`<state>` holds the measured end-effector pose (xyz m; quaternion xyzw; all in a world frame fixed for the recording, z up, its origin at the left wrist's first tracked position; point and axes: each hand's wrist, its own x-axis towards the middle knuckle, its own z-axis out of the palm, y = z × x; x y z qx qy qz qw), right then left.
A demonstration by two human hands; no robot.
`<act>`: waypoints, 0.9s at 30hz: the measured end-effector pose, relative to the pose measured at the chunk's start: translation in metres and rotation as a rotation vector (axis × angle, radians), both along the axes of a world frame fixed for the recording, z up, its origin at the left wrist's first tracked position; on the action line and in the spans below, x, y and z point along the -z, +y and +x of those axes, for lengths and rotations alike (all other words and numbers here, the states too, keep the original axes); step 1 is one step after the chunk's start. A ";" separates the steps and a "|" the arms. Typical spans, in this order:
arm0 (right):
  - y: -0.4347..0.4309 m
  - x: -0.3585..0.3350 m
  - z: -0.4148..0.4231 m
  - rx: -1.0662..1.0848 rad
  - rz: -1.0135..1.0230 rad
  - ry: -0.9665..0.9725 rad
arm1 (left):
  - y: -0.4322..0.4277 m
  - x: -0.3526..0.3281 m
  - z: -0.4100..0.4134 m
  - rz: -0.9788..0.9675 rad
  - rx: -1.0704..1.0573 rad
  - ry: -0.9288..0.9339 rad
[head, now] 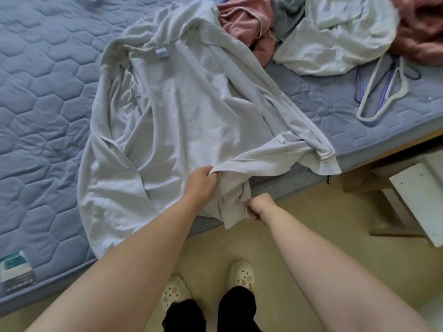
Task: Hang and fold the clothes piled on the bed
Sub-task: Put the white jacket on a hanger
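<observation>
I see a pale grey shirt (182,111) spread inside-out across the blue quilted mattress (43,97), centre of frame, its label near the collar at upper centre and the hem hanging over the bed edge at lower centre. My left hand (200,182) is clamped on a bunch of hem fabric; my right hand (260,207), just below and to the right, pinches the dangling end of the same hem. Top centre: a pink garment (244,22). Top right: a white garment (335,34) w/ hangers (378,92) lying just below it on the mattress. Bottom centre: white clogs (241,275) on a beige floor (311,212).
</observation>
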<state>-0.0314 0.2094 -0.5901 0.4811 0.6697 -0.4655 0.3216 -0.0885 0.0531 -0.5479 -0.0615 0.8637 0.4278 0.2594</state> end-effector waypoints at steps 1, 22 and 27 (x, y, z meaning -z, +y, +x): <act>0.005 -0.004 -0.002 0.048 -0.003 0.030 | 0.001 -0.004 0.001 -0.002 0.004 0.019; 0.040 -0.075 -0.057 0.294 0.350 0.166 | -0.060 -0.016 0.018 -0.161 0.177 -0.293; -0.005 -0.056 -0.023 -0.238 0.664 0.326 | -0.125 0.021 0.036 -0.619 -0.523 -0.226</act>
